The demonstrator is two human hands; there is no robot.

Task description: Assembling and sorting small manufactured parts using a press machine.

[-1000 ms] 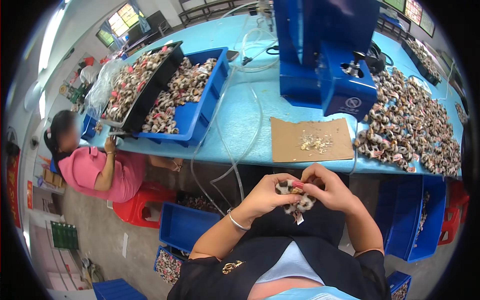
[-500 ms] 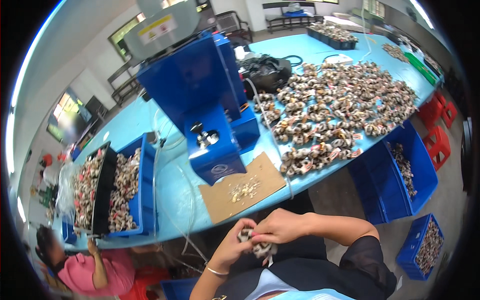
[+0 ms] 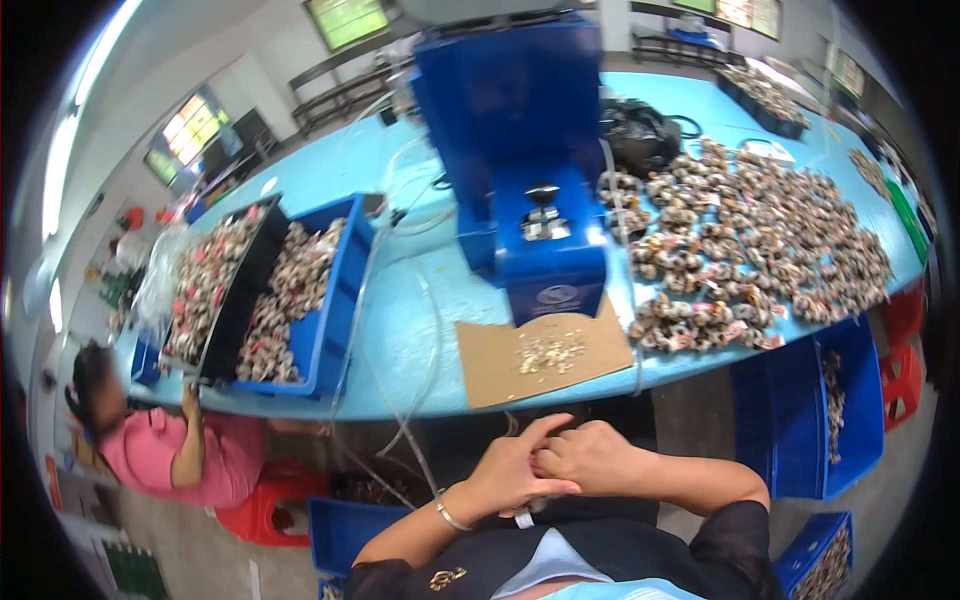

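My left hand (image 3: 508, 468) and my right hand (image 3: 592, 458) meet in front of my body, just below the table edge. Between them is a small grey and white plush toy, now nearly all covered by my fingers; a white tag (image 3: 523, 519) shows beneath. The left hand wraps around it with its thumb stretched across, while the right hand's fingers curl in against the left palm. Ahead lies a brown cardboard sheet (image 3: 485, 372) with many small pale bits (image 3: 548, 352) on it. Behind the sheet stands a blue machine (image 3: 550, 275) with a black knob and metal fitting.
Many small plush toys (image 3: 740, 240) cover the table's right side. At left, a black crate (image 3: 245, 290) and a blue crate (image 3: 335, 330) hold more. Clear tubing (image 3: 408, 425) hangs over the front edge. A person in pink (image 3: 185, 450) sits at left; blue crates (image 3: 780, 420) stand right.
The view has turned left, so the machine and table sit farther right. My hands have closed over the plush toy, which showed plainly before; the left thumb now reaches across.
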